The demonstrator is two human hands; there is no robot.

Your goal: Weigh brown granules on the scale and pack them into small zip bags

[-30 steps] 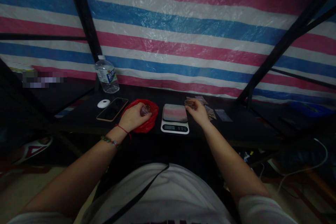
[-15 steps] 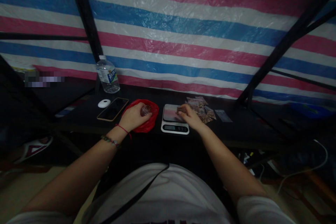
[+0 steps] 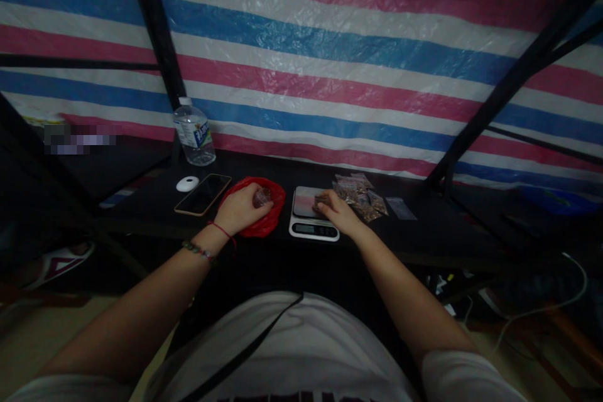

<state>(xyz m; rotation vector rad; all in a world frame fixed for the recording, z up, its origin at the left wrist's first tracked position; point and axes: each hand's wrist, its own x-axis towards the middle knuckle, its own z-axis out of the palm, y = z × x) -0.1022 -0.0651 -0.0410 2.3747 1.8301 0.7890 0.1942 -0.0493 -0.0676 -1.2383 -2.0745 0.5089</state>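
Note:
My left hand (image 3: 240,206) is over an opened red plastic bag (image 3: 271,221), its fingers closed round a small clear object (image 3: 262,196) with a brownish tint. Whether that is a little bag or a cup I cannot tell. My right hand (image 3: 335,208) reaches over the plate of a white digital kitchen scale (image 3: 300,201). Pinched in its fingers is a small bag (image 3: 321,201) with something brown inside, low over the plate or touching it. Figures on the scale's display are too small to read. Right of the scale lies a pile of filled zip bags (image 3: 365,198).
A flat clear zip bag (image 3: 400,208) lies right of the pile. On the left are a phone (image 3: 203,194), a white oval object (image 3: 187,184) and a clear bottle (image 3: 195,135). Striped plastic sheeting (image 3: 320,75) and dark metal posts (image 3: 162,44) close off the table's back.
My right hand has shifted slightly left over the scale, with the small bag in its fingers. The left hand has stayed nearly still.

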